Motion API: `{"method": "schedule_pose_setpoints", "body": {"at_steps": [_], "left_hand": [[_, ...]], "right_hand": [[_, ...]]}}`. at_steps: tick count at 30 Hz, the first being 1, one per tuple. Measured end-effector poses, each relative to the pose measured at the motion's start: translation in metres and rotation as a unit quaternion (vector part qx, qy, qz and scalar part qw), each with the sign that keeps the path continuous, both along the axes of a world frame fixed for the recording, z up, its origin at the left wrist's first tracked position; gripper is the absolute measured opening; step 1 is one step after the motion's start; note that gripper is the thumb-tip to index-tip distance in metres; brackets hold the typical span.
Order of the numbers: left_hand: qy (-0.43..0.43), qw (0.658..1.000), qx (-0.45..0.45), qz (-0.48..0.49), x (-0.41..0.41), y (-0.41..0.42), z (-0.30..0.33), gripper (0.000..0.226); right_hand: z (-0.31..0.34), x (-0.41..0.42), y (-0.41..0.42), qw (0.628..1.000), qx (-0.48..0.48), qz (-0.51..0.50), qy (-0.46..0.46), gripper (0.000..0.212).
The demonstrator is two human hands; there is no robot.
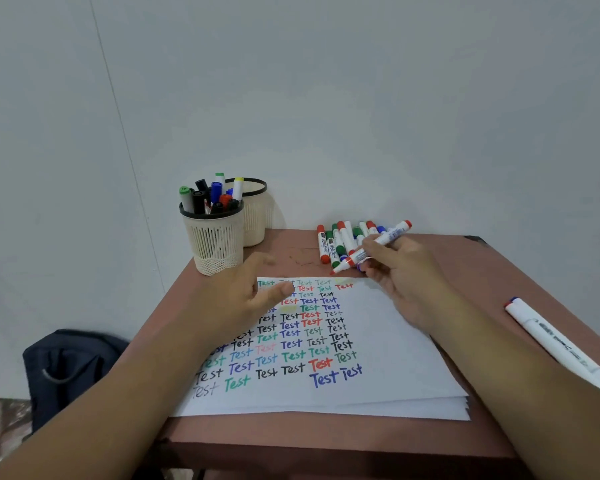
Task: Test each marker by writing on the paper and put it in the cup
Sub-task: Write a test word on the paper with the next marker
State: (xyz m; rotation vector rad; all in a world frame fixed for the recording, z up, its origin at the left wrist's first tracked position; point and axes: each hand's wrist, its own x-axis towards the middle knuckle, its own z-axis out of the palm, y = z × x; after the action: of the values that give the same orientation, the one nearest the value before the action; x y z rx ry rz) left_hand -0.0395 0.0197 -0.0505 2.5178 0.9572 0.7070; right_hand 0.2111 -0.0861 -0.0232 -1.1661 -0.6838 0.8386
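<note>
My right hand (pixel 400 271) grips an uncapped red marker (pixel 378 245), its red tip pointing left and down just above the top edge of the paper (pixel 388 344). The paper lies in the middle of the table and carries several rows of the word "Test" in black, blue, green and red. My left hand (pixel 248 294) hovers over the paper's upper left part, fingers loosely spread and holding nothing. A cream mesh cup (pixel 215 237) with several markers stands at the table's far left corner. A pile of capped markers (pixel 340 242) lies behind my right hand.
A second cream cup (pixel 257 216) stands behind the first, against the white wall. A long white marker (pixel 551 344) with a blue and red end lies on the table's right side. A dark bag (pixel 66 368) sits on the floor to the left of the table (pixel 326 434).
</note>
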Motion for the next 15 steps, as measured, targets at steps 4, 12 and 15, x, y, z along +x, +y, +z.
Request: {"method": "schedule_pose_setpoints", "body": {"at_steps": [4,12,15], "left_hand": [[0.052,0.998,0.013,0.023,0.003,-0.003,0.004,0.059],[0.089,0.995,0.035,0.028,0.004,0.001,0.003,0.041],[0.085,0.996,0.021,0.023,0.004,0.001,0.004,0.035]], "right_hand": [[-0.007,0.003,0.003,1.000,-0.011,0.003,-0.001,0.016],[-0.018,-0.001,0.004,0.988,-0.063,0.000,-0.139,0.023],[-0.020,0.000,0.006,0.985,-0.068,0.007,-0.156,0.023]]}}
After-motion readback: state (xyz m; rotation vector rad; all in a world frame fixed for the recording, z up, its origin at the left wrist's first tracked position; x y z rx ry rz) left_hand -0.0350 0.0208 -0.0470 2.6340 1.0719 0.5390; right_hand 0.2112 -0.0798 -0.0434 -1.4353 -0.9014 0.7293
